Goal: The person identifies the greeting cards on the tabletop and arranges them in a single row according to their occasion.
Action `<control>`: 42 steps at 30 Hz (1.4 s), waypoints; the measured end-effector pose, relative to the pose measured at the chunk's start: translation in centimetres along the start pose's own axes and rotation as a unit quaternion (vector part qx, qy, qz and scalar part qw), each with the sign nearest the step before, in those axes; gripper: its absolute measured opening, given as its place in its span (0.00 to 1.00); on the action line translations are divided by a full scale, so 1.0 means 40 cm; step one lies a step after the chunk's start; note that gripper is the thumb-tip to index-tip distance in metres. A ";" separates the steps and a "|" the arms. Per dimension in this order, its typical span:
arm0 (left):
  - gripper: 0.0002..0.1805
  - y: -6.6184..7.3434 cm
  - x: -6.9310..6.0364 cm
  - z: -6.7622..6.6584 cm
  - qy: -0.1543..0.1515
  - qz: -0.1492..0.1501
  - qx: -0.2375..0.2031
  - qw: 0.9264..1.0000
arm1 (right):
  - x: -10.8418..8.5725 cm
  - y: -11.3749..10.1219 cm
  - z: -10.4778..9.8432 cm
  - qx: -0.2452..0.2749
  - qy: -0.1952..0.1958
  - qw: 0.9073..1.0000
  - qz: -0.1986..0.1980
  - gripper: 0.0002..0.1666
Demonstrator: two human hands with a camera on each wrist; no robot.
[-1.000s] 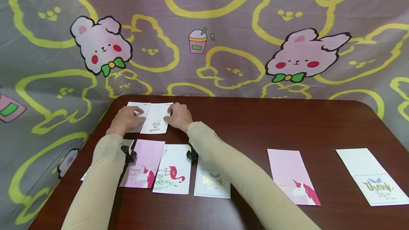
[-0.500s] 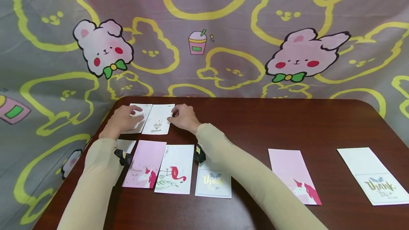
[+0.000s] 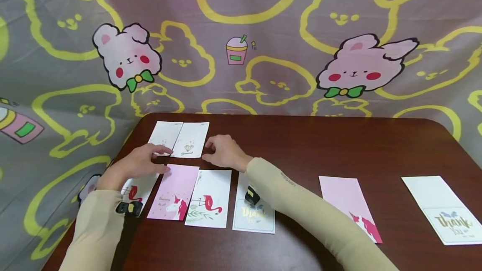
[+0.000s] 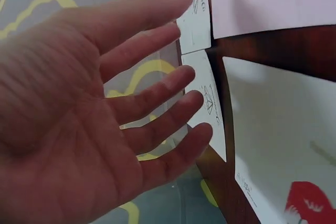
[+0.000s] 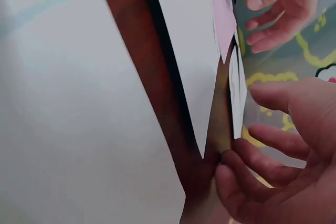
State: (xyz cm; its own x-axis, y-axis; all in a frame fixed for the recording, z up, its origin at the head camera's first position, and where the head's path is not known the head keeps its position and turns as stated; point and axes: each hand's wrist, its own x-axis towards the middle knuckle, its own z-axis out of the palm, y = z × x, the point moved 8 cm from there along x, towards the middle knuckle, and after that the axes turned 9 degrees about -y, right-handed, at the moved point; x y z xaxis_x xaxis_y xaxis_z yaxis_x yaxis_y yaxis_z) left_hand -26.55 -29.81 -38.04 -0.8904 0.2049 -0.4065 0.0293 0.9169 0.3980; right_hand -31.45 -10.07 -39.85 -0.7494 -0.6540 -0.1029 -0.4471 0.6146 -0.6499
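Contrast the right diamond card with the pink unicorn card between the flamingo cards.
The diamond card is white; the unicorn card is pink. The diamond card bears an outlined gem, the unicorn card a red-maned unicorn. The diamond card lies in the far row, the unicorn card in the nearer one. Both lie on the table, picture in the nearer half.

Two diamond cards (image 3: 190,137) lie side by side at middle left of the frame, on a dark table (image 3: 293,149). The right hand (image 3: 226,152), fingers bent, is just beside their right edge. The left hand (image 3: 137,162), fingers apart, lies across the gap below them. At lower left runs a row: flamingo card (image 3: 132,193), pink unicorn card (image 3: 173,191), second flamingo card (image 3: 208,200), thank-you card (image 3: 248,218). Lower right holds another unicorn card (image 3: 344,193) and another thank-you card (image 3: 437,208).
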 end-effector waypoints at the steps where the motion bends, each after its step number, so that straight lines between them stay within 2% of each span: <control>1: 0.34 0.003 -0.006 0.006 -0.004 -0.002 0.000 1.000 | -0.009 -0.003 0.005 -0.004 -0.009 1.000 0.003 0.21; 7: 0.38 0.002 -0.020 0.043 -0.009 -0.025 0.002 1.000 | -0.049 -0.031 0.036 -0.068 -0.044 0.997 0.011 0.24; 12: 0.39 0.004 -0.017 0.065 -0.006 -0.020 0.018 1.000 | -0.063 -0.060 0.062 -0.139 -0.046 0.989 0.006 0.27; 16: 0.37 0.005 -0.015 0.070 -0.003 -0.023 0.024 0.999 | -0.065 -0.068 0.080 -0.171 -0.043 0.984 0.019 0.26; 25: 0.33 0.003 -0.011 0.068 0.006 -0.022 0.023 0.999 | -0.055 -0.074 0.092 -0.167 -0.033 0.985 0.037 0.21; 30: 0.31 0.009 -0.011 0.066 0.014 -0.009 0.018 1.000 | -0.048 -0.072 0.091 -0.157 -0.023 0.986 0.046 0.21; 35: 0.32 0.018 -0.015 0.061 0.024 0.001 0.011 1.000 | -0.039 -0.073 0.083 -0.132 -0.004 0.991 0.038 0.20; 42: 0.39 0.009 -0.030 0.062 0.006 -0.036 -0.002 0.999 | -0.035 -0.070 0.079 -0.110 0.004 0.994 0.028 0.19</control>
State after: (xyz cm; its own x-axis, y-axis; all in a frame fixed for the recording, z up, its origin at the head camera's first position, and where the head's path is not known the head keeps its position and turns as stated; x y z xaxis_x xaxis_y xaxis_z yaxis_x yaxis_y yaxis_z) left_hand -24.34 -28.86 -39.43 -0.8959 0.1334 -0.4239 -0.0373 0.9279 0.3709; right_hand -27.61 -12.28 -40.27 -0.7792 -0.6136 -0.1277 -0.5004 0.7317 -0.4629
